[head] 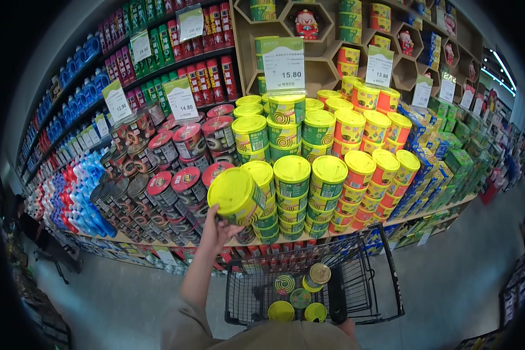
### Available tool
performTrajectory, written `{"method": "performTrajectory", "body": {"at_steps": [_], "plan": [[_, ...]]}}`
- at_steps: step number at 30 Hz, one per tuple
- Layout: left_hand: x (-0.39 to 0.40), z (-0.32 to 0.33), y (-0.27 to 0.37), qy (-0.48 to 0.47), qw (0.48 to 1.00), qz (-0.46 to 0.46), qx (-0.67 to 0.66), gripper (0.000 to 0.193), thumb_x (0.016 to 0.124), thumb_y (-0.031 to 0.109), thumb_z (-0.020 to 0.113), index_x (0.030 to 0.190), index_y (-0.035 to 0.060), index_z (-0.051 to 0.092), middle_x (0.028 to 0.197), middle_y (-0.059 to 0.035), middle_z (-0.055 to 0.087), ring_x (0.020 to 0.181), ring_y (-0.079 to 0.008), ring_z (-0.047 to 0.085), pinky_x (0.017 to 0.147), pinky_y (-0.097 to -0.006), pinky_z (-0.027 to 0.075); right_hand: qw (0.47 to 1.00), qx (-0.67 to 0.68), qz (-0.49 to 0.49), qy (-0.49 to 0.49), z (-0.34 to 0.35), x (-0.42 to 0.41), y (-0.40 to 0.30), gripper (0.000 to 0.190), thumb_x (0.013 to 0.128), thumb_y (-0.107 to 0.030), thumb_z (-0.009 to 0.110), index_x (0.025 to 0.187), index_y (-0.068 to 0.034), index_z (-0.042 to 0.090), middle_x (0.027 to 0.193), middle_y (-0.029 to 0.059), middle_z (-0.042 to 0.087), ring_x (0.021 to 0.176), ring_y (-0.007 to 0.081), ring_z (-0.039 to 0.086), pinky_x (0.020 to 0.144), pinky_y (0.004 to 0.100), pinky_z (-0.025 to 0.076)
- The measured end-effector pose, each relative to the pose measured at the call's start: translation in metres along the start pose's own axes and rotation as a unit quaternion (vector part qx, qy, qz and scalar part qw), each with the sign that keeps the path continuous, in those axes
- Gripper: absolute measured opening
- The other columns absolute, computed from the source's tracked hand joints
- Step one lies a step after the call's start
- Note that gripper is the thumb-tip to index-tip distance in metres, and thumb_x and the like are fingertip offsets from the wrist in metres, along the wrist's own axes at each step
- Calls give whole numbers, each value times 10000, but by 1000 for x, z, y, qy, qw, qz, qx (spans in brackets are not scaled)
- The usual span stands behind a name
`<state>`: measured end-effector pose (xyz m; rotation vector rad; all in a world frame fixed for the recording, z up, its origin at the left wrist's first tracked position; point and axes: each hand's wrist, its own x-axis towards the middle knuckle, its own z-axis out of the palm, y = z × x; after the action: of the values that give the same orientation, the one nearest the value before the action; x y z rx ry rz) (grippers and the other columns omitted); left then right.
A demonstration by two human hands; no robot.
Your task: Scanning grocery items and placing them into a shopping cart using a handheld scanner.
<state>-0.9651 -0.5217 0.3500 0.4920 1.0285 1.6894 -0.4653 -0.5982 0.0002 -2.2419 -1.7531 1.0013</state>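
Note:
My left hand [221, 228] grips a round mosquito-coil tin with a yellow lid [231, 191], raised and tilted in front of the display. Just right of it stand stacked green tins with yellow lids [292, 170], and orange ones [359, 162] farther right. Red-lidded dark tins [187, 178] are stacked behind and left of the held tin. My right hand [346, 327] is at the bottom edge, beside the dark handle of a wire shopping cart [387, 271]; its fingers are mostly hidden. Several round tins, among them a yellow-lidded one [281, 311], lie in the cart.
A wooden shelf edge [328, 239] runs between the display and the cart. Spray cans [203, 81] and blue bottles [89, 94] fill shelves at the left. Price signs [283, 65] stand above the stacks. A person [39, 232] is at the far left on the grey floor.

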Motion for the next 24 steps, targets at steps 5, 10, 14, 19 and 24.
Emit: {"method": "performTrajectory", "body": {"at_steps": [5, 10, 14, 19, 24], "plan": [[42, 9, 12, -8, 1000, 2, 25, 659, 909, 464, 517, 1347, 16, 314, 1073, -142, 521, 927, -296, 635, 833, -431, 571, 1000, -8, 3, -29, 6, 9, 14, 630, 489, -506, 851, 814, 11, 695, 814, 189, 697, 820, 335, 690, 713, 437, 555], [72, 26, 21, 27, 997, 18, 72, 626, 912, 444, 508, 1361, 50, 320, 1195, -141, 500, 1031, -275, 595, 797, -435, 566, 999, -21, -12, -23, 14, 20, 21, 650, 468, -522, 854, 847, -15, 704, 850, 191, 697, 827, 332, 691, 729, 422, 556], [87, 38, 20, 38, 998, 13, 53, 583, 923, 461, 486, 1353, 88, 363, 1295, -139, 495, 1076, -273, 592, 857, -460, 520, 999, -25, -29, -18, 18, 22, 25, 629, 471, -503, 854, 843, -19, 706, 841, 191, 696, 818, 332, 691, 726, 417, 556], [109, 39, 19, 25, 994, 0, 105, 592, 916, 490, 494, 1356, 110, 384, 1264, -100, 543, 1061, -274, 601, 848, -434, 527, 1000, -10, -2, -24, 22, 25, 31, 580, 479, -437, 866, 821, 0, 700, 815, 187, 696, 803, 327, 693, 703, 412, 549], [129, 40, 29, 20, 984, -51, 169, 654, 912, 551, 456, 1395, 120, 366, 1317, -106, 522, 1129, -268, 564, 917, -436, 486, 1000, -9, -12, 13, 13, 16, 20, 536, 502, -373, 872, 797, 35, 688, 777, 185, 695, 767, 314, 700, 684, 411, 547]]}}
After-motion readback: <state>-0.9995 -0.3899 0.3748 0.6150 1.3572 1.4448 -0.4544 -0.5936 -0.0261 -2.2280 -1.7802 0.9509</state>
